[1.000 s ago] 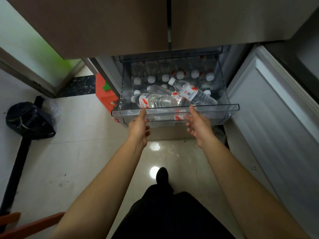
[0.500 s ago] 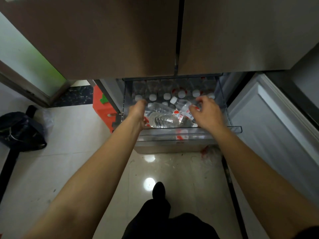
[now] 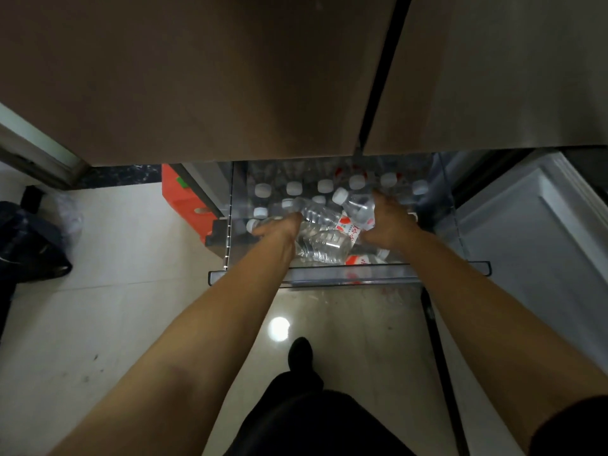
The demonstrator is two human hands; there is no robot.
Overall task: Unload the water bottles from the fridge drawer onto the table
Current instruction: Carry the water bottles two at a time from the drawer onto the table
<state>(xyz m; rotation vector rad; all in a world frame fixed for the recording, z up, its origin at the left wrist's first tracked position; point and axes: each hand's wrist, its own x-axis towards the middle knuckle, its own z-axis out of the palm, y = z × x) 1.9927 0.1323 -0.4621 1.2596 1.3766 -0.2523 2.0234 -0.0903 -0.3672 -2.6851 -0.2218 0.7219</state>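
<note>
Both hands are reached into the open fridge drawer (image 3: 348,274). The left hand (image 3: 279,230) is laid, fingers curled, over a water bottle lying on its side (image 3: 320,243); whether it is gripped cannot be told. The right hand (image 3: 390,222) appears closed around a tilted bottle (image 3: 357,207), whose white cap points up to that hand's left. Beyond both hands, upright bottles (image 3: 292,188) are ranged in rows, only their caps being clear.
</note>
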